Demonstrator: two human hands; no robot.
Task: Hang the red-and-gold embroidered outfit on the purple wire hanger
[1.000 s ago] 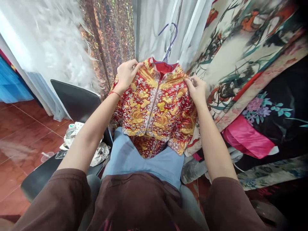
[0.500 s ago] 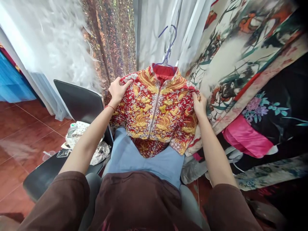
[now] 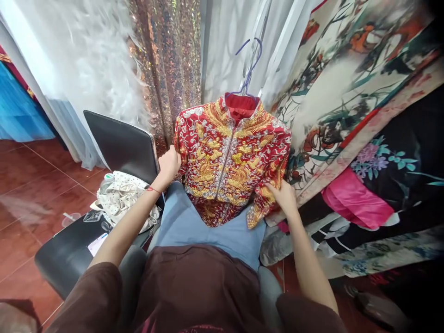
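A red jacket [image 3: 227, 152] with gold and silver embroidery and a stand-up collar lies against my lap, its front closed. A purple hanger [image 3: 248, 69] sticks out of its neck, hook upward. My left hand [image 3: 169, 164] is closed on the jacket's sleeve at the left of the view; part of that sleeve is hidden behind the hand. On the other side my right hand [image 3: 283, 196] pinches the opposite sleeve about halfway down, thumb on top. That sleeve's cuff bends inward over my blue trousers [image 3: 208, 236].
To the left stands a black chair [image 3: 62, 254] bearing a white dotted cloth bag [image 3: 121, 199] and a phone [image 3: 97, 244]. White feathery fabric [image 3: 100, 55] and a sequined curtain [image 3: 169, 51] hang ahead. Patterned garments [image 3: 333, 101] and pink fabric [image 3: 359, 199] crowd the right.
Both hands have slid down from the jacket's shoulders to its sleeves. The sleeve at the right now bends inward. The view has shifted slightly, and the phone on the chair has come into sight.
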